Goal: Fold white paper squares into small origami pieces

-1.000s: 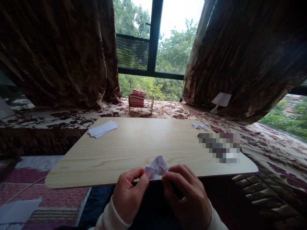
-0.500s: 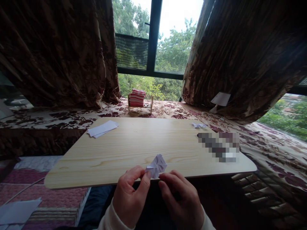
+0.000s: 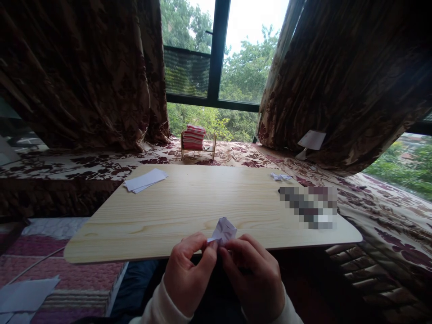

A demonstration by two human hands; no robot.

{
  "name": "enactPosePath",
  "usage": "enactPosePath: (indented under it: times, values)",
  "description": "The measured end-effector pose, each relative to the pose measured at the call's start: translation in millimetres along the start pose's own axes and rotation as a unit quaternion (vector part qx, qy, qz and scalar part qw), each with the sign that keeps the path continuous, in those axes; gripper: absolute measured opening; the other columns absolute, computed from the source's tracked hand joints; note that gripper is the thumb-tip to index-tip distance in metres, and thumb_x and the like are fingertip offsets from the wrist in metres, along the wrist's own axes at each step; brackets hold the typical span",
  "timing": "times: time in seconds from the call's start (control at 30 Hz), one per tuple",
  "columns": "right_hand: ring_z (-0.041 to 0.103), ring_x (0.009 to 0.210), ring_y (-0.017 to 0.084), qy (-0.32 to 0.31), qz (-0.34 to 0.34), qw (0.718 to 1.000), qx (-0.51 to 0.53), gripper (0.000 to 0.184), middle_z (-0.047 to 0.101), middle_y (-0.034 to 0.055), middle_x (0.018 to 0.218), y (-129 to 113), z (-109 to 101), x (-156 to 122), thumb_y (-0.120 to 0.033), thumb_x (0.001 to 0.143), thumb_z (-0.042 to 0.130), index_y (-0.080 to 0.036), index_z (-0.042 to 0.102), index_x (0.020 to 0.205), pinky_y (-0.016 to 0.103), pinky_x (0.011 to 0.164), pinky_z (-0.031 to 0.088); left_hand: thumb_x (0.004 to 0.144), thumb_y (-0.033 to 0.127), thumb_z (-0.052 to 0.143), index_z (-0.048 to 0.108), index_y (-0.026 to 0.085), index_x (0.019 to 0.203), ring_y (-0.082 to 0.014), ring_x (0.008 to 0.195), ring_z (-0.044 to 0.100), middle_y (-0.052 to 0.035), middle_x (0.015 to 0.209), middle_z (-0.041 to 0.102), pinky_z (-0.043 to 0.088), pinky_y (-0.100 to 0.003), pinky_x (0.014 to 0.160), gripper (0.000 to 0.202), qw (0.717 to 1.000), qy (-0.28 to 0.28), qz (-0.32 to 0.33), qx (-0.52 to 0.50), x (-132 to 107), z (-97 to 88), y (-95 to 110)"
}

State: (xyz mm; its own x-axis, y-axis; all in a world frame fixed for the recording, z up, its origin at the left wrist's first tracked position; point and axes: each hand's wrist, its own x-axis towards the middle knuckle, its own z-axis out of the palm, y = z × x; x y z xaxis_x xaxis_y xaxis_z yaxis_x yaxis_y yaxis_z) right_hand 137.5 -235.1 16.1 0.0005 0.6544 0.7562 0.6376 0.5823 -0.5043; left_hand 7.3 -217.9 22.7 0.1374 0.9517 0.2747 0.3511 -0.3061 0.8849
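A small folded piece of white paper [image 3: 224, 228] is held up over the near edge of the wooden table [image 3: 168, 207]. My left hand [image 3: 191, 272] pinches its lower left part between thumb and forefinger. My right hand [image 3: 253, 272] is closed at the paper's lower right, thumb and forefinger pressed on it. The fingertips hide the paper's bottom end. Creases and raised flaps show on its upper part.
Flat white paper strips [image 3: 146, 181] lie at the table's far left; small folded paper pieces [image 3: 281, 177] sit far right, near a pixelated patch. Beyond stand a small rack [image 3: 198, 146] with striped cloths and a lamp [image 3: 312, 140]. More paper sheets [image 3: 29, 292] lie lower left.
My right hand has moved left and closed on the paper's lower right part. The hands are now closer together, and the paper has turned slightly.
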Motion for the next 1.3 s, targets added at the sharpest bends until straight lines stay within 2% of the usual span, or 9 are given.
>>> enactPosePath:
  times: [0.2, 0.4, 0.53, 0.67, 0.73, 0.87, 1.1, 1.3]
  values:
    - [0.054, 0.055, 0.012, 0.004, -0.073, 0.997, -0.003, 0.013, 0.060, 0.0049, 0.065, -1.2, 0.8, -1.3, -0.008, 0.073, 0.058, -0.014, 0.064, 0.082, 0.021, 0.049, 0.043, 0.080, 0.033, 0.046, 0.053, 0.016, 0.059, -0.0143, 0.065, 0.051, -0.0011, 0.062, 0.053, 0.039, -0.023, 0.063, 0.028, 0.998, -0.018, -0.019, -0.053, -1.9, 0.2, -3.5]
    - [0.055, 0.057, 0.011, -0.007, -0.105, 0.994, -0.003, 0.027, 0.061, 0.0040, 0.067, 3.5, -0.5, -4.2, -0.004, 0.073, 0.057, -0.016, 0.063, 0.096, 0.021, 0.051, 0.045, 0.079, 0.034, 0.048, 0.055, 0.015, 0.062, -0.0127, 0.064, 0.047, 0.0002, 0.062, 0.053, 0.038, -0.022, 0.061, 0.026, 0.987, -0.040, -0.064, -0.144, -2.1, 0.6, -8.6]
    - [0.056, 0.059, 0.011, -0.005, -0.096, 0.995, 0.023, 0.030, 0.061, 0.0042, 0.069, 2.5, -0.7, -3.8, -0.001, 0.073, 0.054, -0.016, 0.063, 0.098, 0.021, 0.052, 0.046, 0.075, 0.033, 0.053, 0.055, 0.015, 0.059, -0.0112, 0.064, 0.047, 0.0014, 0.060, 0.054, 0.037, -0.020, 0.061, 0.025, 0.968, -0.046, -0.091, -0.228, -0.9, 2.0, -6.9]
    - [0.056, 0.057, 0.011, 0.005, -0.079, 0.996, 0.034, 0.030, 0.060, 0.0043, 0.069, 3.1, -1.9, -6.3, -0.002, 0.074, 0.050, -0.017, 0.063, 0.097, 0.021, 0.050, 0.045, 0.073, 0.035, 0.056, 0.057, 0.014, 0.059, -0.0111, 0.063, 0.048, 0.0012, 0.059, 0.055, 0.037, -0.021, 0.061, 0.025, 0.962, -0.040, -0.103, -0.251, -1.2, 2.3, -4.1]
    - [0.056, 0.059, 0.012, -0.010, -0.074, 0.997, 0.036, 0.033, 0.060, 0.0046, 0.071, 4.5, -3.7, -8.1, -0.002, 0.074, 0.050, -0.018, 0.062, 0.099, 0.022, 0.051, 0.046, 0.073, 0.035, 0.056, 0.058, 0.014, 0.059, -0.0112, 0.062, 0.048, 0.0009, 0.059, 0.055, 0.037, -0.021, 0.061, 0.026, 0.960, -0.040, -0.105, -0.258, -1.7, 2.3, -3.6]
    - [0.057, 0.064, 0.013, -0.039, -0.091, 0.995, 0.029, 0.038, 0.062, 0.0054, 0.076, 6.2, -7.9, -8.9, -0.001, 0.073, 0.049, -0.019, 0.059, 0.104, 0.024, 0.055, 0.047, 0.074, 0.036, 0.057, 0.055, 0.014, 0.056, -0.0115, 0.063, 0.048, 0.0009, 0.060, 0.055, 0.037, -0.022, 0.062, 0.028, 0.949, -0.047, -0.103, -0.295, -2.4, 4.2, -6.1]
    - [0.056, 0.062, 0.014, -0.057, -0.120, 0.991, 0.002, 0.034, 0.060, 0.0063, 0.072, 6.8, -13.8, -4.0, -0.001, 0.072, 0.050, -0.017, 0.061, 0.101, 0.025, 0.053, 0.045, 0.074, 0.035, 0.058, 0.055, 0.014, 0.058, -0.0122, 0.065, 0.048, 0.0004, 0.060, 0.054, 0.037, -0.024, 0.066, 0.027, 0.926, -0.064, -0.116, -0.353, -3.5, 10.8, -17.3]
    - [0.057, 0.065, 0.014, -0.065, -0.099, 0.992, 0.036, 0.034, 0.061, 0.0060, 0.074, 6.3, -12.9, -6.8, -0.001, 0.073, 0.049, -0.016, 0.060, 0.101, 0.024, 0.056, 0.047, 0.073, 0.035, 0.059, 0.060, 0.013, 0.066, -0.0090, 0.060, 0.046, 0.0022, 0.059, 0.054, 0.037, -0.020, 0.059, 0.023, 0.946, -0.039, -0.127, -0.296, -3.0, 10.1, -17.8]
